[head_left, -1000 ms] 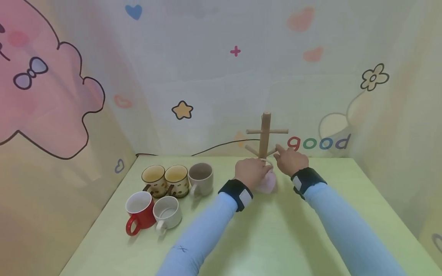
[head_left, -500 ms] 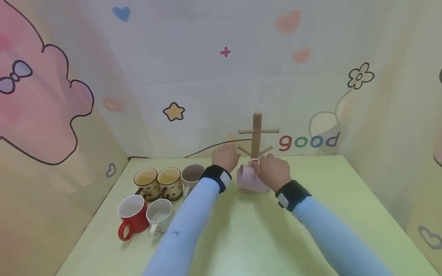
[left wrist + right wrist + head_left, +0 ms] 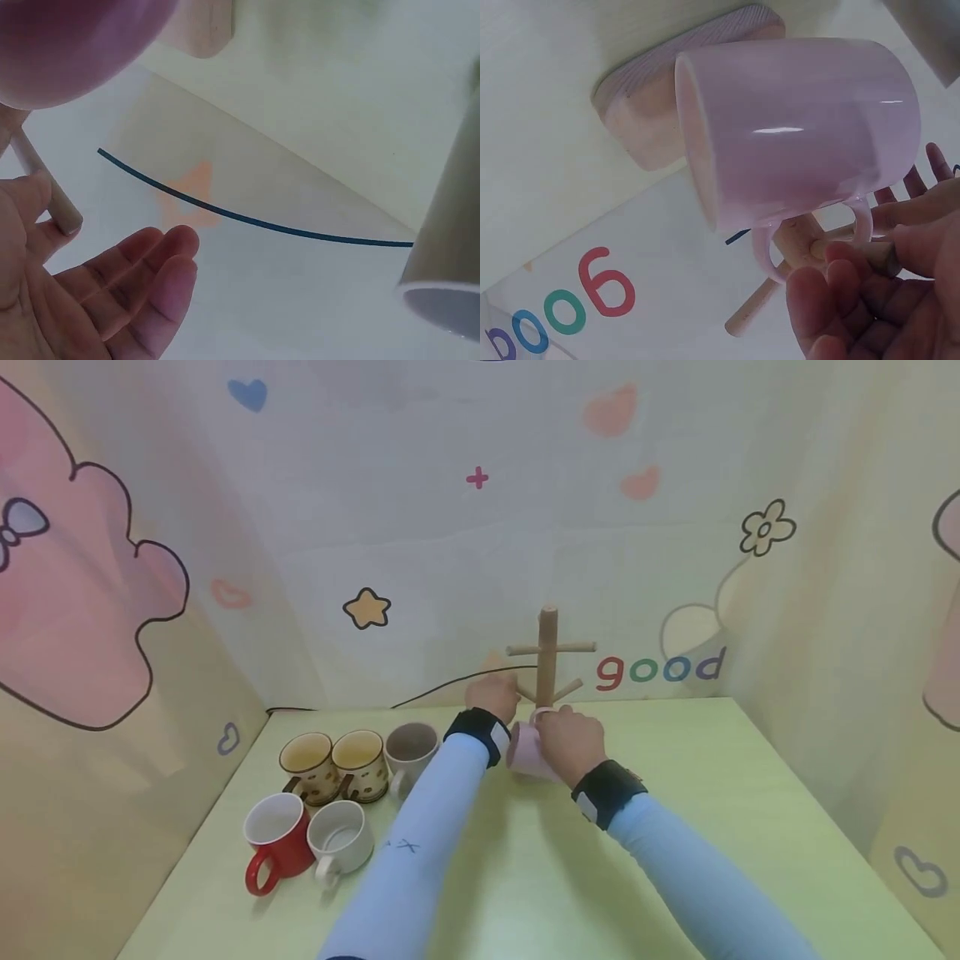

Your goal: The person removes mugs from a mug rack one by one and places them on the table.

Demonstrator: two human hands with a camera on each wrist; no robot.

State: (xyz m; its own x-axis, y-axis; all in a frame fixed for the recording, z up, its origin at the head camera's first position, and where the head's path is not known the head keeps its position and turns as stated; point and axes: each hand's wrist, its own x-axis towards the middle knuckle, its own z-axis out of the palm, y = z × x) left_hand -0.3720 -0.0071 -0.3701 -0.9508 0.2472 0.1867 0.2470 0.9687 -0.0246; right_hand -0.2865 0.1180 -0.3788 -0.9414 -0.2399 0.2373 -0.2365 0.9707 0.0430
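A wooden mug rack (image 3: 547, 652) stands at the back, its pegs sticking out. On a low peg hangs a pink mug (image 3: 802, 124) by its handle, lying sideways with the handle up. My left hand (image 3: 492, 693) pinches the end of a lower left peg (image 3: 49, 180) between thumb and a finger; its other fingers stay loosely bent. My right hand (image 3: 572, 742) is at the mug's handle (image 3: 765, 251), thumb and fingers around the end of the peg (image 3: 855, 255) passing through it. Those fingers partly hide the handle's loop.
To the left stand two patterned yellow mugs (image 3: 309, 768), a grey-brown mug (image 3: 411, 752), a red mug (image 3: 279, 835) and a white mug (image 3: 341, 837). My left forearm passes close to the grey-brown mug. A printed curtain (image 3: 420, 527) hangs behind the table (image 3: 675, 810).
My left hand has left the pink mug and taken the left peg. My right hand has moved from the right peg to the mug's handle. The view has shifted right.
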